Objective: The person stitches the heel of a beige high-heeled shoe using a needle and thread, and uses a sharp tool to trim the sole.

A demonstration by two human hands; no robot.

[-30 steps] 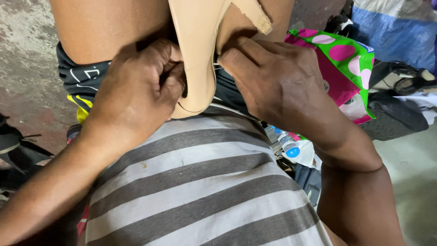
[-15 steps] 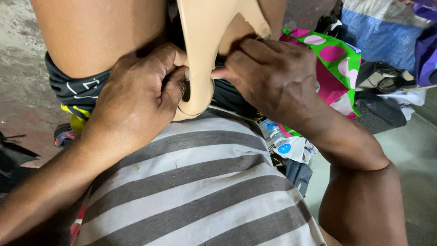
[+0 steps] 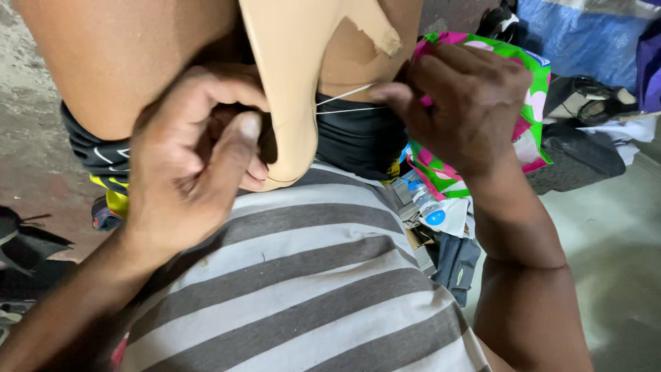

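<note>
A beige shoe sole piece stands upright between my knees, its lower tip resting against my striped shirt. My left hand grips the sole's left edge, thumb along its face. My right hand sits to the right of the sole, fingers pinched on a thin white thread that runs taut from the sole to the fingertips. Any needle is hidden in the fingers.
A pink and green patterned bag lies behind my right hand. Dark shoes and a blue sack sit at the upper right. A small bottle with a blue cap and scraps lie beside my hip. Bare concrete floor on the left.
My right hand has moved away from the sole to the right, drawing the white thread out taut. My left hand kept its hold on the sole.
</note>
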